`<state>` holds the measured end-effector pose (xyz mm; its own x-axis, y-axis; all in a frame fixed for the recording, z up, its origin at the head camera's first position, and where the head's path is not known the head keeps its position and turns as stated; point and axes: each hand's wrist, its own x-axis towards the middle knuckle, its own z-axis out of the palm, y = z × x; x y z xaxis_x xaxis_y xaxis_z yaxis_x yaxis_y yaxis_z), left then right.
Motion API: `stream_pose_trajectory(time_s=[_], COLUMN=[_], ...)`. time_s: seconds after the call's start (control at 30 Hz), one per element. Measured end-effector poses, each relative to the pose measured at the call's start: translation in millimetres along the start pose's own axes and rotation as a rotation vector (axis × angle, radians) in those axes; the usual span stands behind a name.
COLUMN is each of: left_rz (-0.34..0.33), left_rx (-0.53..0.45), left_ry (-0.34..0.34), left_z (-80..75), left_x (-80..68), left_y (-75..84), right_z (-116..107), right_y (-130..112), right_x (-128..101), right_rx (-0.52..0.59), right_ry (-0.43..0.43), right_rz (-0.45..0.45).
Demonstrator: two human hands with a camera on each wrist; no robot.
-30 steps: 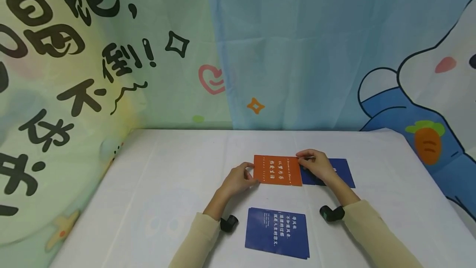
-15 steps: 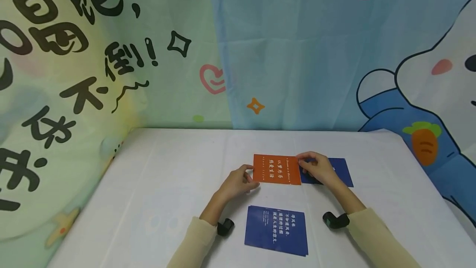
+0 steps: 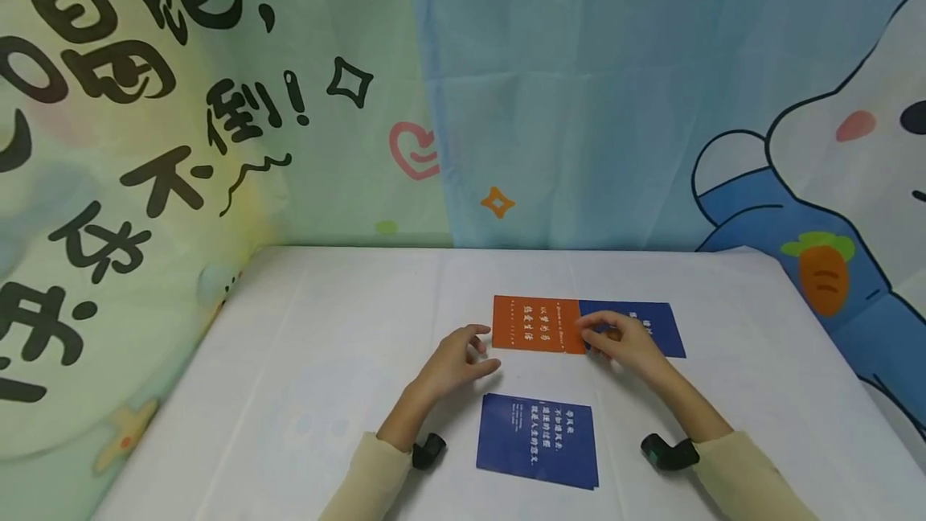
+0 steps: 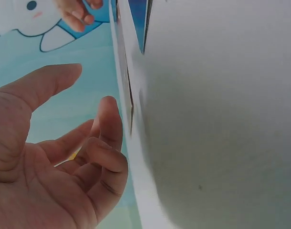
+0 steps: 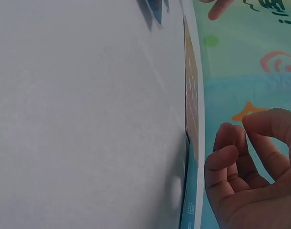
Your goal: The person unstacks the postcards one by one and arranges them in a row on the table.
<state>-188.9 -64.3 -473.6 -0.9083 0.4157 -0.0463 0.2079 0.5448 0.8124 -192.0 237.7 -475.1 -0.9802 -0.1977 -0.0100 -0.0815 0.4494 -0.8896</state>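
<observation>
An orange card (image 3: 524, 326) with white writing lies on the white table, its right edge meeting a blue card (image 3: 661, 330). My left hand (image 3: 450, 364) is just left of the orange card, thumb and fingers spread apart with nothing between them. In the left wrist view the left hand (image 4: 64, 162) shows a bare palm and loosely bent fingers. Over the seam of the two cards is my right hand (image 3: 624, 342), covering part of the blue one. The right wrist view shows the right hand (image 5: 253, 167) with relaxed, bent fingers and nothing held.
Nearer the front lies a small stack of blue cards (image 3: 537, 441) with white writing, slightly askew. A white cloth covers the table (image 3: 347, 312). A printed curtain (image 3: 579, 103) hangs behind and along the left side. Each wrist wears a black camera (image 3: 669, 453).
Both hands have drawn back slightly toward the front. The left thumb and fingers have spread away from the orange card, and the right hand has slid down along the seam, uncovering its top.
</observation>
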Motion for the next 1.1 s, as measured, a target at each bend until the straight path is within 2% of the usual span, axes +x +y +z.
stream_pose_trajectory(time_s=[0.2, 0.37, 0.57, 0.77, 0.97, 1.1], left_rz=[0.033, 0.026, 0.027, 0.018, 0.002, -0.025], left_rx=[0.014, 0.018, 0.02, 0.1, 0.166, 0.183], left_ry=[0.013, 0.018, 0.025, 0.027, -0.011, -0.065], left_z=[-3.1, -5.7, -4.9, 1.3, 6.5, 9.9], left_x=[-10.6, -22.2, -35.9, -53.2, -69.6, -78.8], left_y=[10.6, 16.5, 14.2, 12.6, 16.1, 16.2], right_z=[4, 5, 4, 5, 5, 6], right_y=[-7, -10, -4, 4, 10, 12], right_x=[-7, -16, -30, -37, -42, -46], right_rx=[-0.016, -0.028, -0.001, 0.021, 0.064, 0.024], right_ry=[-0.012, -0.086, -0.193, -0.248, -0.339, -0.401], right_rz=[-0.017, -0.024, -0.056, -0.045, -0.108, -0.143])
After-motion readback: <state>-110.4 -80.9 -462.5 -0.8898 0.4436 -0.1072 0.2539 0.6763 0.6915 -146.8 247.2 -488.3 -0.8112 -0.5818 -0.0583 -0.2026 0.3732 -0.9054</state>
